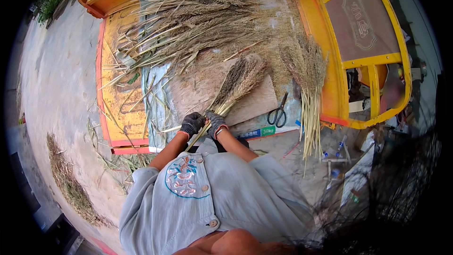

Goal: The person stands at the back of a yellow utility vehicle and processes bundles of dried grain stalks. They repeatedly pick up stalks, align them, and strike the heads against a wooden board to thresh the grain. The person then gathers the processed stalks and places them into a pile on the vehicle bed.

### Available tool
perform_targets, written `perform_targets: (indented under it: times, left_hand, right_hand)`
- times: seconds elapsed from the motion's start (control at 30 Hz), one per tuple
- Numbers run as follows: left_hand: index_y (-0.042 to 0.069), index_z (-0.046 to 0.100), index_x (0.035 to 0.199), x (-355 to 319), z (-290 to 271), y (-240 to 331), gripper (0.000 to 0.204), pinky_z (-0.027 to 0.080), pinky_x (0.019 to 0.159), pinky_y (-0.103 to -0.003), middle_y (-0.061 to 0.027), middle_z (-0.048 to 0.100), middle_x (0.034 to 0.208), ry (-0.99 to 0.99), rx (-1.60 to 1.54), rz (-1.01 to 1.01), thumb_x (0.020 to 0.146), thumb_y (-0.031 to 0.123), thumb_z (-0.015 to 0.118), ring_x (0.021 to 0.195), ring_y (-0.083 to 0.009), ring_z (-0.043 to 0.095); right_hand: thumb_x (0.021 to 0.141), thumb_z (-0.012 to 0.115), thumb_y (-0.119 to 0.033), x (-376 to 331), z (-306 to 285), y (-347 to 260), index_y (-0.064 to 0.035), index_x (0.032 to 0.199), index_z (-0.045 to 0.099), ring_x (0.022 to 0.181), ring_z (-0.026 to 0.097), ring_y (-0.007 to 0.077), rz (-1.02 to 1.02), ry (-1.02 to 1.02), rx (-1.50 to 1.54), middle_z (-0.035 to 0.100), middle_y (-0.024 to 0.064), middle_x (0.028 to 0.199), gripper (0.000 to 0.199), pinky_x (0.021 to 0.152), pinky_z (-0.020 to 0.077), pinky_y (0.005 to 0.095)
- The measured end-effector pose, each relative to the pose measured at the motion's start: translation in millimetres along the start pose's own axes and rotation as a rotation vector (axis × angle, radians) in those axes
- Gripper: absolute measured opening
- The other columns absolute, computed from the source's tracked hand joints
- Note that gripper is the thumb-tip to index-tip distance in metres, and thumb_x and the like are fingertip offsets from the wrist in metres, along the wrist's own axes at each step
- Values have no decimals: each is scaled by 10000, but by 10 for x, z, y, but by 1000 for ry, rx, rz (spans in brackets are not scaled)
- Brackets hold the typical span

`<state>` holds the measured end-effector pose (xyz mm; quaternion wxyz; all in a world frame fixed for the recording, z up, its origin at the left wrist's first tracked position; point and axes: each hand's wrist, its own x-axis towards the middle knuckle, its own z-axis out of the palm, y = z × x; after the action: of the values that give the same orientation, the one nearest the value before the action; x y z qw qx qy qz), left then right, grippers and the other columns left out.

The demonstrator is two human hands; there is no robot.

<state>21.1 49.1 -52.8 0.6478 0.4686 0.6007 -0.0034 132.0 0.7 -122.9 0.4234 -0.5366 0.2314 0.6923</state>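
On the flat bed of an orange cart, a person works with both gloved hands at a small bundle of broom-grass stalks. Its bushy seed heads fan out up and to the right over a worn plywood board, while its pale stems run down and to the left into the hands. Both hands sit side by side at the stem end, near the lower edge of the board: the left hand is closed around the stems from the left, and the right hand is curled tight on them just beside it, the two gloves nearly touching. Farther up the bed lies a much larger heap of the same grass, its stalks splayed across a crumpled sheet of plastic. To the right of the board a second bundle lies with its heads up and its long stems hanging over the cart's lower edge. Between that bundle and the board rest black-handled scissors, their blades pointing up. Loose stalks and chaff litter the concrete ground left of the cart, and a grey-blue garment fills the lower middle of the view.
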Motion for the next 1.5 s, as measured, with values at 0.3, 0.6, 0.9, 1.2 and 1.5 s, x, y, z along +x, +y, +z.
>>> perform_targets:
  times: [0.3, 0.6, 0.9, 1.2, 1.5]
  left_hand:
    - [93, 536, 704, -179, -259, -55, 143, 314, 343, -252, -18, 521, 548, -135, -356, -121, 812, 186, 535, 396, -104, 414]
    - [72, 526, 718, -149, -185, -99, 158, 345, 370, -296, -68, 529, 556, 11, 14, 24, 815, 197, 526, 392, -148, 444]
    - [18, 535, 736, -504, -633, -454, 173, 429, 496, -337, -116, 527, 560, 179, 276, 79, 794, 181, 538, 473, -217, 523]
    - [49, 576, 861, -1905, -2187, -2651, 183, 452, 535, -350, -99, 591, 651, 381, 229, -417, 760, 199, 611, 589, -210, 574]
    - [-7, 561, 1026, -1665, -1577, -865, 397, 427, 834, -361, -195, 572, 1028, 461, 321, 177, 785, 309, 563, 959, -327, 546]
  right_hand:
    - [798, 493, -263, 215, -22, 218, -76, 588, 436, 439, 402, 210, -22, -173, -107, 451, 63, 517, 287, 460, 367, 325]
    - [714, 506, -196, -168, 210, 130, -64, 520, 449, 454, 427, 196, 21, -54, -201, 461, 58, 496, 241, 491, 365, 290]
    - [691, 512, -204, -106, 254, 140, -52, 477, 462, 458, 436, 170, -14, 5, -227, 481, 59, 484, 267, 505, 367, 282]
    - [732, 526, -235, 109, -47, 37, -60, 520, 461, 442, 424, 173, -73, 76, -155, 470, 60, 489, 283, 480, 371, 294]
    - [773, 540, -266, 47, 119, 30, -69, 563, 460, 427, 413, 176, -113, 72, -182, 459, 61, 494, 300, 456, 374, 306]
